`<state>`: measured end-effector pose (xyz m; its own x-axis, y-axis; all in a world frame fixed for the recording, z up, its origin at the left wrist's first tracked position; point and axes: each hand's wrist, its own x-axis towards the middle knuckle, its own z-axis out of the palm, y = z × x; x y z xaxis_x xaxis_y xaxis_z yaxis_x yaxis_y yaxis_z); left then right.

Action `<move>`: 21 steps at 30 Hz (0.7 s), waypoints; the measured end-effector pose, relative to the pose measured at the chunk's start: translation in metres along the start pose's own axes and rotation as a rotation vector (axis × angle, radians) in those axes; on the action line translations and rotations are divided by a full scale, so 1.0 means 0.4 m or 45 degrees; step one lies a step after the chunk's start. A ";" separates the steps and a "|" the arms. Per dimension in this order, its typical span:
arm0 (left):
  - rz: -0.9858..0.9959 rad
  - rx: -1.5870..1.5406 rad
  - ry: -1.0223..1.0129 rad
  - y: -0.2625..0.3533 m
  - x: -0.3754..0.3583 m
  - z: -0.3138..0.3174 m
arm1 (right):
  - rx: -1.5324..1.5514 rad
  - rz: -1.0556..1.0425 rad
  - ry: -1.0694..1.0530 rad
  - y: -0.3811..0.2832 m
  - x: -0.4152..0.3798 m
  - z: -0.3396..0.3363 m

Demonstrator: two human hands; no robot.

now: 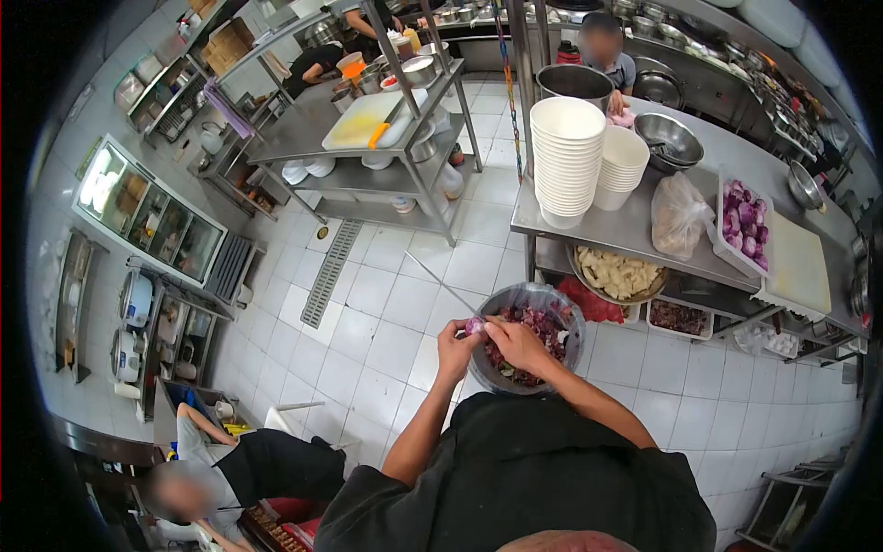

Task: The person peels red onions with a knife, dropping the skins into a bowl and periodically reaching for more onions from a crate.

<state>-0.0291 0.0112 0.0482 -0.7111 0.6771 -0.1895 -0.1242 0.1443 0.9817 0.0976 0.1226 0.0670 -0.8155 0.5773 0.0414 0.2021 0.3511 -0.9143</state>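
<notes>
My left hand (454,350) is closed around a small purple-red onion (475,326), held up over the left rim of a bin. Close beside it, my right hand (515,346) has its fingers curled at the onion. A long, thin blade (440,281), apparently a knife seen edge-on, runs from the right hand's fingers up and to the left; its handle is hidden. Below both hands stands the round bin (577,324) with a clear plastic liner, holding dark red onion skins and scraps (544,324).
On the steel table (602,213) stand stacked white tubs (566,156), a tray of peeled red onions (744,221) and a white board (798,262). A bowl of pale pieces (614,273) sits beneath. A co-worker (276,465) is at lower left, another person (618,69) behind the table.
</notes>
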 end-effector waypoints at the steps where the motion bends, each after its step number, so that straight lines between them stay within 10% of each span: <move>1: 0.022 0.012 -0.039 0.017 -0.003 -0.002 | 0.019 0.077 0.007 0.009 0.006 -0.004; 10: 0.082 0.103 0.093 0.029 -0.001 -0.016 | 0.328 0.448 -0.113 0.040 0.018 -0.075; 12: 0.049 0.008 0.101 0.032 0.005 -0.007 | 0.065 0.065 0.049 0.082 0.023 -0.034; 21: 0.003 -0.093 0.015 0.022 0.013 -0.010 | -0.102 0.009 -0.122 -0.070 -0.013 -0.041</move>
<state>-0.0367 0.0130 0.0561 -0.7195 0.6687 -0.1877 -0.1727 0.0895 0.9809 0.1050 0.1220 0.0989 -0.8611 0.5084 -0.0072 0.2477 0.4071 -0.8792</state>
